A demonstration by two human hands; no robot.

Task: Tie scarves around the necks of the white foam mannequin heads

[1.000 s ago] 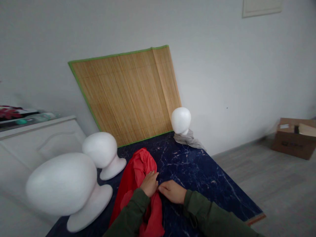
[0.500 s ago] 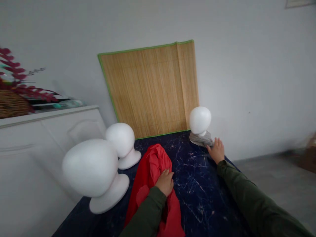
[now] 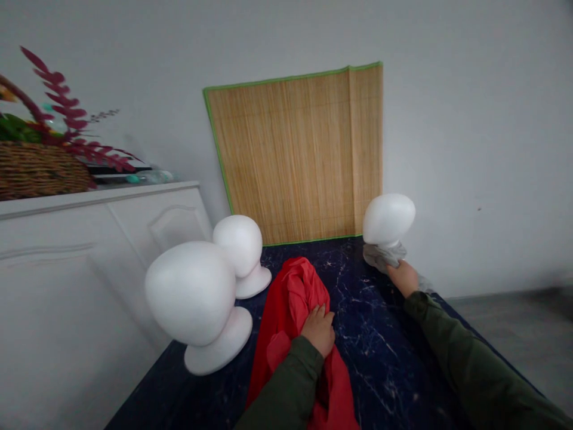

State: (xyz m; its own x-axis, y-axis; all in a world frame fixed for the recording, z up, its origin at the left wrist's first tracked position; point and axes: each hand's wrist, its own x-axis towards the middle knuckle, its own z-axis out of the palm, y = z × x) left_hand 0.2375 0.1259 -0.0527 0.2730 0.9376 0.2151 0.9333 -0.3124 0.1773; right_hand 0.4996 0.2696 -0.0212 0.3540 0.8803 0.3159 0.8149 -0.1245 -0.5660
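Rumpled red cloth (image 3: 307, 286) lies along the middle of the dark blue marbled table (image 3: 371, 343). My left hand (image 3: 320, 328) is on it, fingers curled over its folds and the thumb hidden. At the far right corner, my right hand (image 3: 403, 278) grips thin grey cloth (image 3: 384, 255) bunched around the foot of a white mannequin head (image 3: 388, 218). That head leans to the right. Two more white heads stand to the left of the red cloth, a large near one (image 3: 190, 292) and one behind it (image 3: 239, 245).
Against the wall behind the table stands a bamboo mat (image 3: 295, 158) with green edging. To the left is a white cabinet (image 3: 111, 257), topped by a wicker basket (image 3: 42, 170) with red leafy stems. Grey floor (image 3: 501, 325) shows beyond the table's right edge.
My right hand has closed on the grey cloth, and the far right head has tipped rightward. My left hand stays on the red cloth. The whole view has shifted a little.
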